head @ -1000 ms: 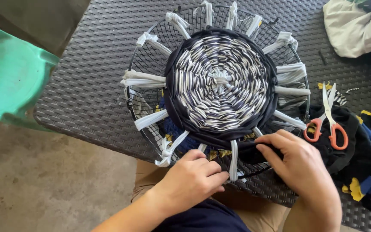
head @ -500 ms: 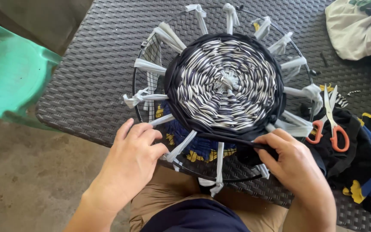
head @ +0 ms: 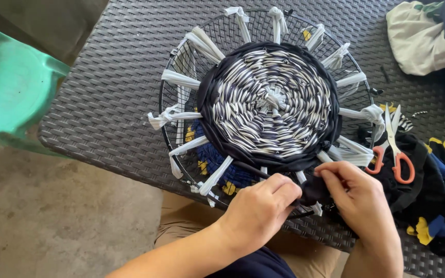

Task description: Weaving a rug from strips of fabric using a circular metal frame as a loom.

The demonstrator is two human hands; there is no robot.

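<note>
Scene: a round woven mat of navy and white cloth strips sits on a wire hoop at the near edge of the dark wicker worktop.
Strip: a dark cloth strip runs along the mat's near rim; it looks soft, light and limp, best pinched close to the weave.
Left hand: fingers curled shut, pinching the strip.
Right hand: fingers closed on the bunched dark cloth beside it, both hands nearly touching.
Spokes: white ties radiate to the hoop, taut.
Nearby: orange-handled scissors lie on the fabric scraps to the right; green chair on the left.
</note>
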